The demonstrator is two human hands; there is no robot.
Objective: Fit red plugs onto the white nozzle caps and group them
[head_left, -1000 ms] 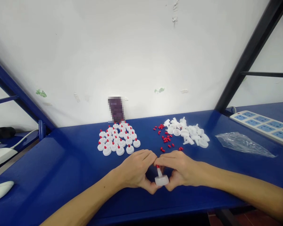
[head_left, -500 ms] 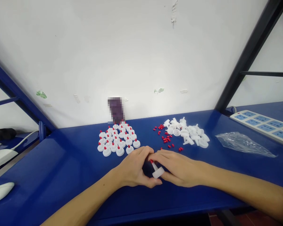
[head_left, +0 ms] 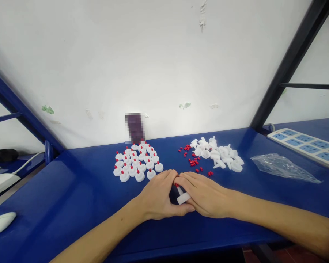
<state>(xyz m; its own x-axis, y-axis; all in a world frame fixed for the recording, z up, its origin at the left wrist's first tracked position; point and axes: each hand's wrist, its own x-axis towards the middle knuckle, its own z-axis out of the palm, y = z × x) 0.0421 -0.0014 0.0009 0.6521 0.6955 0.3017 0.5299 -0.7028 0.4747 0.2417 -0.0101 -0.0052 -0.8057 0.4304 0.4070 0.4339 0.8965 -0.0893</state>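
Observation:
A white nozzle cap [head_left: 183, 198] with a red tip is held tilted between my two hands, low over the front of the table. My left hand [head_left: 160, 197] curls around its left side, fingertips at the red tip and thumb below the base. From the right, my right hand [head_left: 205, 195] closes on the same cap, its fingers over the tip. Some fingertips are hidden. Beyond my left hand stand several white caps with red tips [head_left: 132, 170], upright in a cluster. Loose red tips [head_left: 193, 160] and a heap of untipped white nozzle caps [head_left: 220, 155] lie beyond my right hand.
A clear plastic bag [head_left: 283, 168] lies right of the heap, near a long power strip [head_left: 304, 144]. A blurred dark purple object [head_left: 136, 127] leans on the wall behind the cluster. At the left edge is a white mouse-like object [head_left: 1, 223]. Metal posts flank the blue table [head_left: 79, 190].
The cap has gone from nearly upright to tilted, shifting slightly left and up. My hands have closed in around it, with my right fingers now further over the red tip.

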